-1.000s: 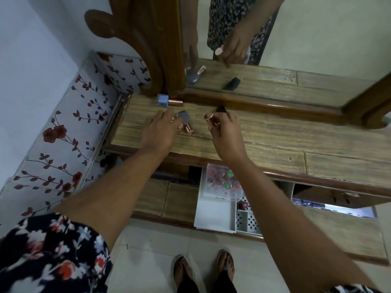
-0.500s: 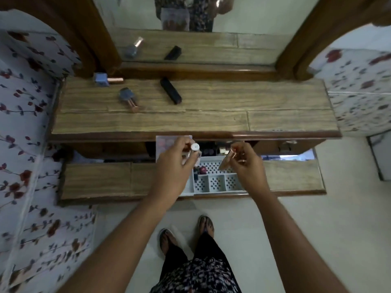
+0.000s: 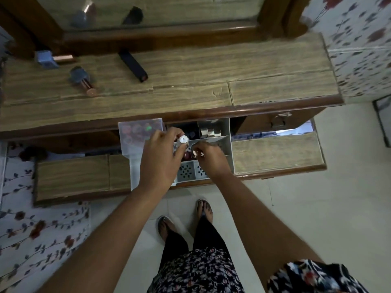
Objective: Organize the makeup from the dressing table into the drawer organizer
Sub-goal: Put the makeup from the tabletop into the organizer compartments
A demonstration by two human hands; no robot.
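Both hands hover over the white drawer organizer (image 3: 229, 144) in the open drawer. My left hand (image 3: 160, 159) grips a small bottle with a white cap (image 3: 183, 140), held upright. A rose-gold capped nail polish (image 3: 195, 153) is pinched in my right hand (image 3: 209, 159), just above the organizer's compartments. On the dressing table (image 3: 254, 81) remain a blue square bottle with a copper cap (image 3: 49, 59), a grey-blue nail polish lying on its side (image 3: 83, 80), and a black tube (image 3: 133, 65). Gold-capped items (image 3: 209, 132) stand at the organizer's back.
A clear lidded box (image 3: 137, 130) with coloured pieces sits left of the organizer. The mirror frame (image 3: 158, 34) borders the table's back. A shut drawer with a handle (image 3: 278, 122) lies to the right. My sandalled feet (image 3: 184, 218) stand on the tiled floor.
Both hands have carried their bottles from the tabletop down to the drawer and closer together over the organizer. The view has tilted downward.
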